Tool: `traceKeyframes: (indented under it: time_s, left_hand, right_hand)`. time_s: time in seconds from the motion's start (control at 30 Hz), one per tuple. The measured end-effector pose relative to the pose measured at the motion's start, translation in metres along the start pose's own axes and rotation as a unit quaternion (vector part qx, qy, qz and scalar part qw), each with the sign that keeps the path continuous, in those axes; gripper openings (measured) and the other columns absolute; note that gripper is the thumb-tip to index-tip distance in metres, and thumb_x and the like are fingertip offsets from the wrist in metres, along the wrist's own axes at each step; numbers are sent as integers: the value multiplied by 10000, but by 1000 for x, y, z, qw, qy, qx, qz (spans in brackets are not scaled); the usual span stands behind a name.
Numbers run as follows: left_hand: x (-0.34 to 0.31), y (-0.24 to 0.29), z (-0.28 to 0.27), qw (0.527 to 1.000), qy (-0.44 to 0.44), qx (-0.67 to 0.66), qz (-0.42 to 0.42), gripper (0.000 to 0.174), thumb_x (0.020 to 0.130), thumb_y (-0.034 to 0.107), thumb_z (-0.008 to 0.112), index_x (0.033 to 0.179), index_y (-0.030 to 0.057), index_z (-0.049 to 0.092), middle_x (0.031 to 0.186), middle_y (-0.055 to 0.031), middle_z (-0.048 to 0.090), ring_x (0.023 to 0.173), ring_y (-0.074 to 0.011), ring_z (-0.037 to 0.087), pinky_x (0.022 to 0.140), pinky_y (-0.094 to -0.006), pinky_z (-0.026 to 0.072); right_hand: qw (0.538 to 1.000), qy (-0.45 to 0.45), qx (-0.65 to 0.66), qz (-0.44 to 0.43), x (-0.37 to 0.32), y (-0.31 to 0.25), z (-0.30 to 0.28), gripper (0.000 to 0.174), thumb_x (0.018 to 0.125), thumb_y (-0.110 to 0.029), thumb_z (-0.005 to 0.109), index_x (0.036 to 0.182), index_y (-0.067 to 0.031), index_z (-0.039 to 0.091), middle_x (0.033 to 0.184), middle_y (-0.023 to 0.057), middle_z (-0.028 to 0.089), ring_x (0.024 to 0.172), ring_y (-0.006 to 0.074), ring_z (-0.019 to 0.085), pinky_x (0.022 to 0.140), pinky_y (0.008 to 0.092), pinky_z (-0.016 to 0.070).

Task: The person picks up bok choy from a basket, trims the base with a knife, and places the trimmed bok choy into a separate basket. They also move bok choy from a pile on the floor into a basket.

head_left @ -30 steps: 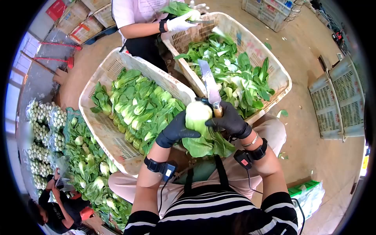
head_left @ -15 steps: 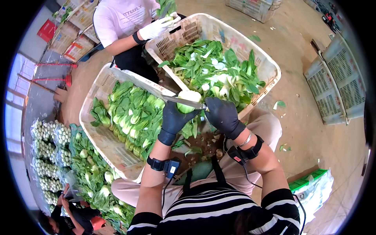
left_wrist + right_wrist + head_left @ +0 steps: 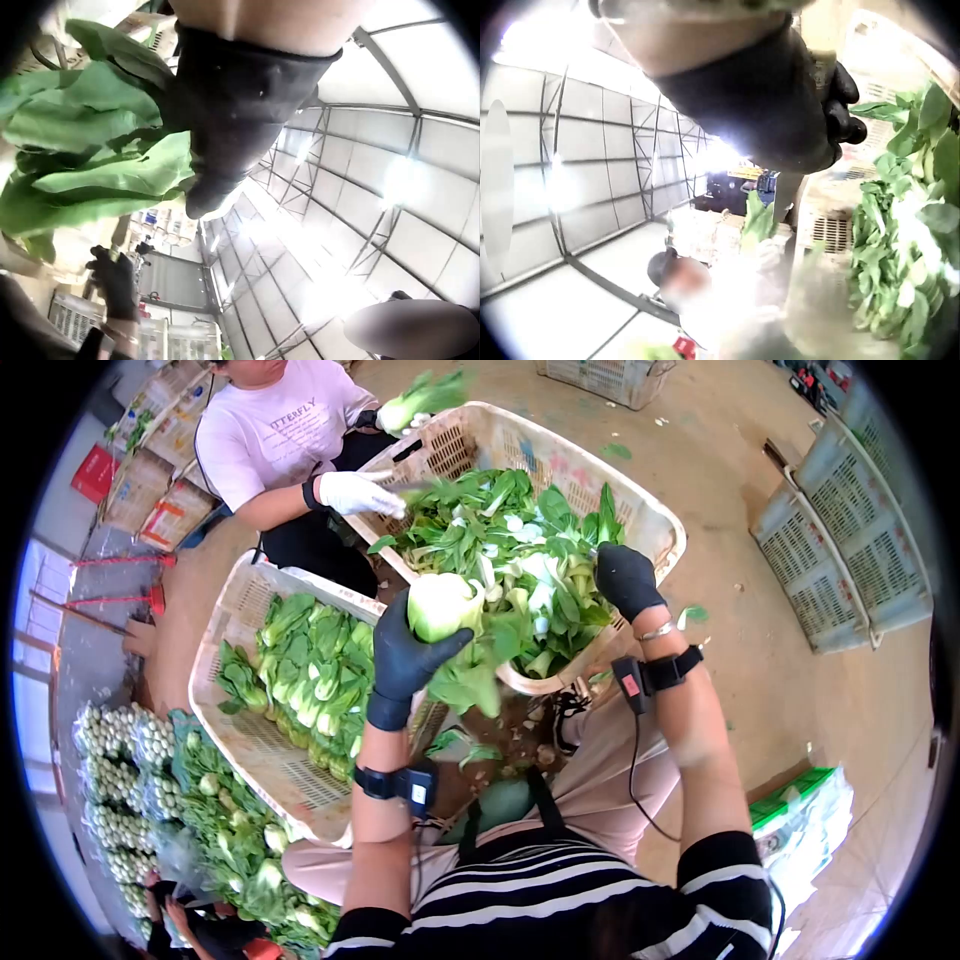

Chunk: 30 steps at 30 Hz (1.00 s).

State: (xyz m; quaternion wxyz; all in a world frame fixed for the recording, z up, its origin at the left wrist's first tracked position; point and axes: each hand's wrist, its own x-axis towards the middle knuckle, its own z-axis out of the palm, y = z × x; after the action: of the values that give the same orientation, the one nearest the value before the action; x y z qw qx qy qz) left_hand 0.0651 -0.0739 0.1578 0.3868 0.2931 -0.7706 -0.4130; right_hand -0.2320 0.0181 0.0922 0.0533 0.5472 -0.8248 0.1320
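In the head view my black-gloved left hand [image 3: 402,660] grips a head of bok choy [image 3: 442,606], its pale base turned up and its leaves hanging toward my lap. The left wrist view shows its broad green leaves [image 3: 97,142] beside the glove. My right hand [image 3: 628,582], also gloved in black, is over the right edge of the crate of loose leaves, apart from the bok choy. Its fingers [image 3: 844,124] curl round a knife, whose light handle [image 3: 823,71] shows in the right wrist view. The blade is mostly hidden by the hand.
A crate [image 3: 655,520] of loose leaves stands ahead, and another crate [image 3: 215,645] holds rows of bok choy at left. Across from me sits a person [image 3: 285,435] in white gloves, holding bok choy. More greens [image 3: 235,830] are piled at far left; stacked crates [image 3: 840,530] stand at right.
The knife lay across the bok choy's base half a second ago; my right hand has since swung away to the right. My left hand still holds the bok choy, now farther left.
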Motion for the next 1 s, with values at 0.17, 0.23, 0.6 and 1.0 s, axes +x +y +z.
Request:
traceKeyframes:
  time_s: [0.17, 0.23, 0.6, 1.0]
  left_hand:
    - [6, -35, 25, 986, -55, -133, -84, 703, 580, 220, 814, 1135, -26, 460, 1028, -97, 572, 933, -177, 560, 817, -304, 454]
    - [0, -47, 36, 975, -80, -177, -108, 761, 574, 256, 819, 1160, -27, 425, 1049, -104, 545, 957, -196, 536, 839, -312, 437]
    - [-15, -53, 32, 752, -82, -573, -315, 565, 855, 427, 513, 1239, 20, 436, 1159, -131, 539, 1028, -231, 547, 883, -373, 453]
    - [-12, -61, 29, 917, -123, -327, -191, 458, 894, 353, 486, 1181, -4, 480, 1064, -71, 572, 922, -148, 555, 797, -260, 457]
  right_hand:
    - [925, -72, 372, 24, -4, -51, -45, 400, 733, -379, 656, 853, -1, 603, 683, 169, 611, 548, 289, 598, 550, 367, 478]
    - [830, -188, 525, -3, -13, -82, -69, 512, 708, -413, 687, 948, 29, 589, 714, 173, 620, 575, 294, 608, 572, 360, 479]
    - [985, 36, 164, -43, 15, -45, -41, 603, 658, -357, 721, 1165, -89, 532, 817, 155, 627, 726, 318, 605, 651, 387, 487]
    - [697, -303, 648, -51, -18, -98, -45, 378, 723, -275, 724, 940, -14, 558, 689, 28, 595, 520, 90, 562, 478, 224, 460]
